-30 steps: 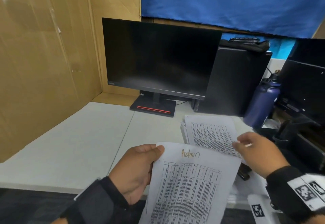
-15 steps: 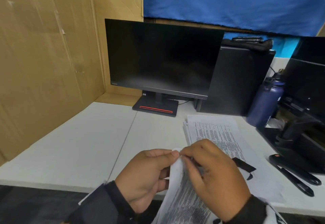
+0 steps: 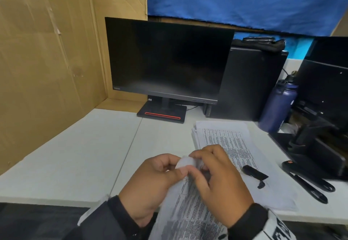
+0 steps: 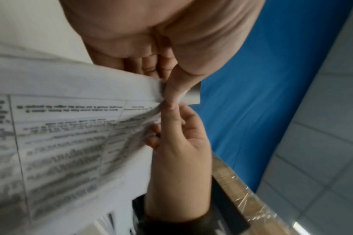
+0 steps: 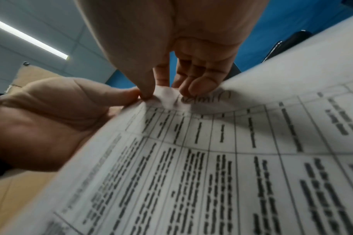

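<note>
A printed sheet with a table of text (image 3: pixel 190 207) (image 4: pixel 67 130) (image 5: pixel 221 167) is held up in front of me over the desk's near edge. My left hand (image 3: pixel 156 183) (image 5: pixel 51 124) pinches its top corner between thumb and fingers. My right hand (image 3: pixel 216 179) (image 4: pixel 181 143) pinches the same top edge right beside it, thumb against forefinger. The corner is curled and creased between both hands. A stack of similar printed sheets (image 3: pixel 226 141) lies flat on the white desk (image 3: pixel 75 160) beyond my right hand.
A dark monitor (image 3: pixel 165 60) stands at the back, a black computer case (image 3: pixel 250 83) beside it. A blue bottle (image 3: pixel 276 106) is at the right. A black clip (image 3: pixel 254 172) lies on the stack; a black tool (image 3: pixel 308 181) lies farther right. Cardboard (image 3: pixel 37 60) walls the left.
My right hand left the stack on the desk and came over to the held sheet's top edge. Both hands now pinch that corner together and the sheet has bent.
</note>
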